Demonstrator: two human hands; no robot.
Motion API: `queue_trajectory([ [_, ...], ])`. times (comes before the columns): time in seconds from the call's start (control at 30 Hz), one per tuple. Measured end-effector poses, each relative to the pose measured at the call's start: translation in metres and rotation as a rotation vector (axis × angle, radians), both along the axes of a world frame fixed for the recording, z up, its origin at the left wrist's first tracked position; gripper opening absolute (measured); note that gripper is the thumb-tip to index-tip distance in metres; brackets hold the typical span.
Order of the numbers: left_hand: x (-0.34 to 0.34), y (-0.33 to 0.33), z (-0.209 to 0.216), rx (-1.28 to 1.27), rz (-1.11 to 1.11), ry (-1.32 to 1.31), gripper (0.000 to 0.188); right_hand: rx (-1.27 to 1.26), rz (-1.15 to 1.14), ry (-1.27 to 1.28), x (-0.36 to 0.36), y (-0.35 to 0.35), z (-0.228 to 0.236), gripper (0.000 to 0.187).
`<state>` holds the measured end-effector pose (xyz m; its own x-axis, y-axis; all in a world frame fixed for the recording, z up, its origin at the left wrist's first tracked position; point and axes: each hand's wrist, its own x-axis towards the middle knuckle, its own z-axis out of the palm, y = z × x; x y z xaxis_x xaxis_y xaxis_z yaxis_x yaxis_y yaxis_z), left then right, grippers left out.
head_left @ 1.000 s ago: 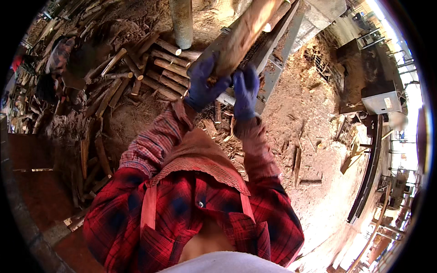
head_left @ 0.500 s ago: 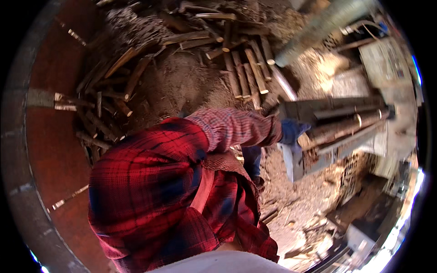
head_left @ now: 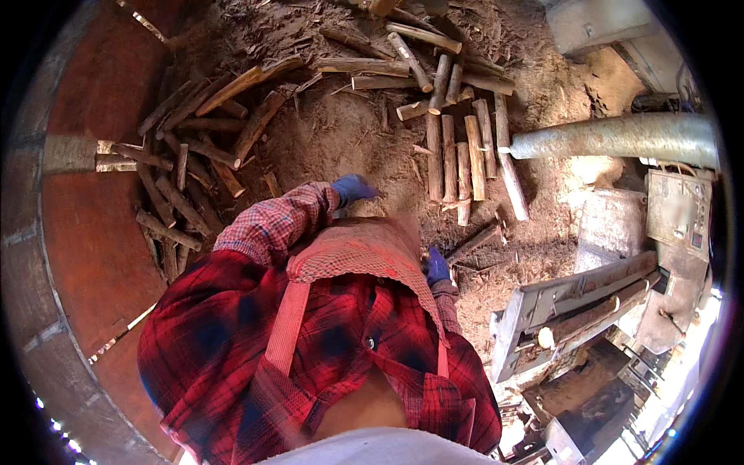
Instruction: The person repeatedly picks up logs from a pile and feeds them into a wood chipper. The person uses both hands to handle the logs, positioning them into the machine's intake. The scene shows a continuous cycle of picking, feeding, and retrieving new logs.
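My left hand (head_left: 354,189), in a blue glove, is held out ahead of the red apron (head_left: 360,252) with its fingers stretched to the right. It is open, and nothing shows in it. My right hand (head_left: 437,266), in a blue-purple glove, hangs at the apron's right edge. Its fingers are partly hidden and small, so their state is unclear. Closest to it is a dark log (head_left: 474,242) on the ground, apparently apart from the glove. To the right, a peeled-end log (head_left: 597,314) lies lengthwise in a grey metal trough (head_left: 508,333), away from both hands.
Several short logs (head_left: 449,159) lie side by side on the dirt ahead, with a crosswise pile (head_left: 380,68) beyond. Another log heap (head_left: 182,205) leans near the rusty red wall (head_left: 89,256). A thick metal pipe (head_left: 620,138) and a control box (head_left: 679,213) stand at right.
My left hand has let go of the log end in the trough and swung left. My body has turned left, so the trough now sits lower at the right.
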<state>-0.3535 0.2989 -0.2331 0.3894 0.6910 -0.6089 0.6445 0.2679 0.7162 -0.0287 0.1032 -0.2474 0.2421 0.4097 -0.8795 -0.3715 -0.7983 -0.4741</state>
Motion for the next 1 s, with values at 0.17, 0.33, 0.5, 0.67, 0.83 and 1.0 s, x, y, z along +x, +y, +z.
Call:
queue_trajectory([
  [0.17, -0.011, 0.094, -0.007, -0.489, 0.234, -0.135, 0.037, 0.266, 0.421, -0.372, 0.025, 0.026, -0.041, 0.041],
  [0.33, -0.037, 0.178, -0.115, -0.437, 0.383, -0.220, 0.031, -0.176, 0.509, -0.131, 0.028, 0.166, -0.023, 0.037],
  [0.5, -0.065, 0.279, -0.127, -0.706, 0.797, -0.275, 0.032, -0.145, 0.379, 0.026, 0.069, 0.322, -0.147, 0.029],
  [0.67, -0.043, 0.381, -0.188, -0.237, 0.781, -0.208, 0.025, 0.184, 0.218, 0.110, 0.035, 0.581, -0.173, 0.028],
  [0.83, 0.007, 0.493, -0.239, -0.683, 1.094, -0.452, 0.027, 0.271, 0.804, -0.320, -0.006, 0.755, -0.270, 0.054],
  [1.0, 0.055, 0.524, -0.366, -0.943, 1.216, -0.881, 0.021, 0.431, 1.639, -0.905, -0.074, 0.860, -0.330, 0.099],
])
